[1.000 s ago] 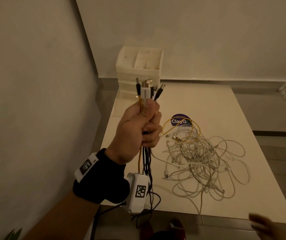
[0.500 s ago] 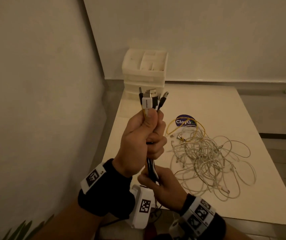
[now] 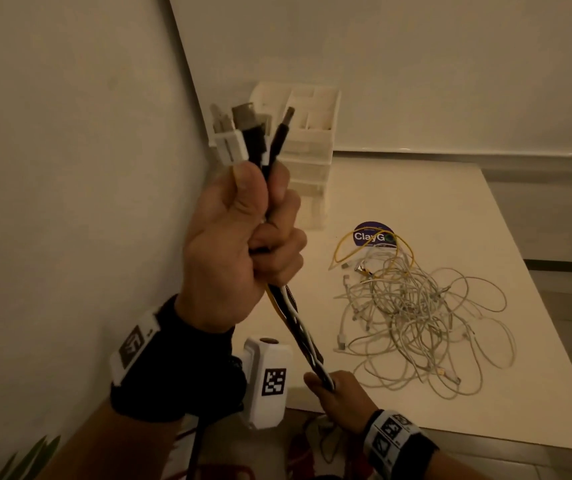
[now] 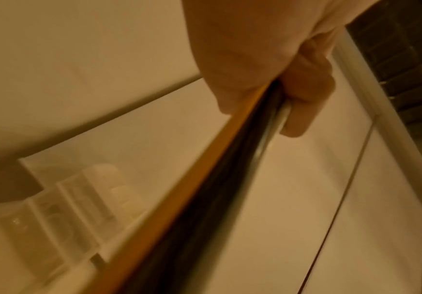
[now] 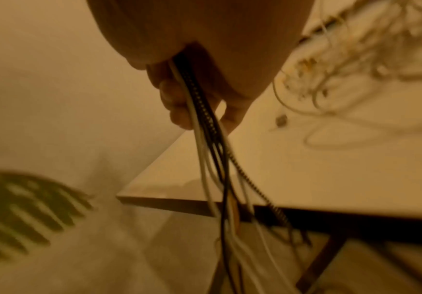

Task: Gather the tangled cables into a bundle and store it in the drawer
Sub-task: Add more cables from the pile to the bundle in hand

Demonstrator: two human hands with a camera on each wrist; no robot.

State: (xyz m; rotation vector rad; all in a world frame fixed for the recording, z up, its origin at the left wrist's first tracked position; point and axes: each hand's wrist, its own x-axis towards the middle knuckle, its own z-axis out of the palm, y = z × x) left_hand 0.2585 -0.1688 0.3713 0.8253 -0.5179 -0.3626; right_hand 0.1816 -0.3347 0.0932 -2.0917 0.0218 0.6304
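Observation:
My left hand (image 3: 243, 244) is raised in a fist round a bundle of cables (image 3: 298, 327), black, white and yellow, with their plugs (image 3: 243, 133) sticking up above the thumb. The bundle runs taut down to my right hand (image 3: 340, 396), which grips it lower, near the table's front edge. In the right wrist view the cable bundle (image 5: 205, 123) leaves that hand (image 5: 199, 99) and hangs loose past the table edge. In the left wrist view the bundle (image 4: 205, 189) is a blurred streak under the fist (image 4: 280, 79). A tangle of white cables (image 3: 423, 320) with a yellow one lies on the table.
A white drawer unit (image 3: 305, 150) stands at the table's far left corner by the wall, its drawers closed. A round purple sticker (image 3: 374, 235) lies beside the tangle. The white table (image 3: 451, 202) stretches right. Green leaves (image 5: 19, 208) show low on the left.
My right hand came up from the lower right, took hold of the bundle under my left hand, then slid down it. My left hand rose slightly and the bundle is pulled straight.

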